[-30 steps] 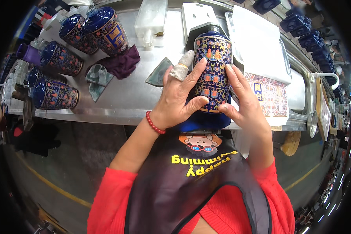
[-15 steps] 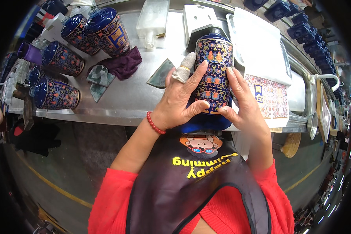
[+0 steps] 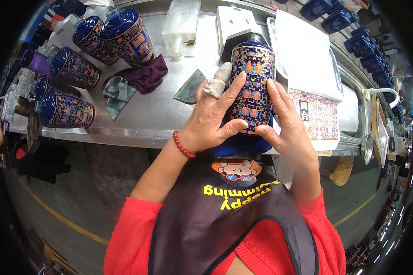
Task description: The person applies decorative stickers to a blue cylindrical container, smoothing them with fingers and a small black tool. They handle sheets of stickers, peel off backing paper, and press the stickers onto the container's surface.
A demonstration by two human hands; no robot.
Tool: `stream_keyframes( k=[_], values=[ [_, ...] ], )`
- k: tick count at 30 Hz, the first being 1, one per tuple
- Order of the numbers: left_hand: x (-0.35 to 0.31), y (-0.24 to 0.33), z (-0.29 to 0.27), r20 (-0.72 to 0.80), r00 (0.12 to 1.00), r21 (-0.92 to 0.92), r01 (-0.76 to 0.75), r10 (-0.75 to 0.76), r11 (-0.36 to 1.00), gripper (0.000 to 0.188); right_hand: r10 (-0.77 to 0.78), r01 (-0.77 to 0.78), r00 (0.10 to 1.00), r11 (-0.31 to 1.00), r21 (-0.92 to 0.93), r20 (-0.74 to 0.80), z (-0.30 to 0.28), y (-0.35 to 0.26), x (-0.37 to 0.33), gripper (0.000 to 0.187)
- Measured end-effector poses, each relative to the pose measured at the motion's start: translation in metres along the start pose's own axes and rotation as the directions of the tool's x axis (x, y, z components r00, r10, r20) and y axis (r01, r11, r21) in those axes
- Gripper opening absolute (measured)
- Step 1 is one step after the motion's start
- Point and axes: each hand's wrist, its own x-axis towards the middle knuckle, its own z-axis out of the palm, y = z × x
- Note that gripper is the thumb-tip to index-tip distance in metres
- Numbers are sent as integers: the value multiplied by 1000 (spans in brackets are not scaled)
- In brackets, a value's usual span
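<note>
Both hands, left hand [image 3: 211,121] and right hand [image 3: 287,123], clasp an unlabelled patterned bottle [image 3: 252,85] over the tabletop [image 3: 170,114], finished bottles [image 3: 69,110] lying nearby.

bottle [image 3: 251,87] between both hands | jars [image 3: 69,110] left on bench [image 3: 147,123] | cloth [image 3: 147,75] behind-left

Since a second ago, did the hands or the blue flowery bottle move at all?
Hardly. Both hands, left hand and right hand, keep clasping the patterned blue bottle at the metal table edge; nothing taken or let go. The bottles lying at the left and the purple cloth stayed put.
</note>
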Motion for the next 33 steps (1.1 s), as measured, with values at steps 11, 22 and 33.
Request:
stream_keyframes(
  k=[11, 22, 33],
  values=[
    [0, -2, 1, -11, 1000, 2, -26, 26, 1000, 88, -7, 7, 1000, 999, 44, 10, -1, 6, 0, 83],
    [0, -1, 2, -20, 999, 33, -34, 34, 999, 88, -33, 33, 999, 999, 1, 6, -1, 2, 1, 90],
    [0, 0, 5, -59, 997, 50, -50, 53, 997, 89, 26, -27, 999, 999, 17, 33, -2, -3, 1, 97]
  ],
)
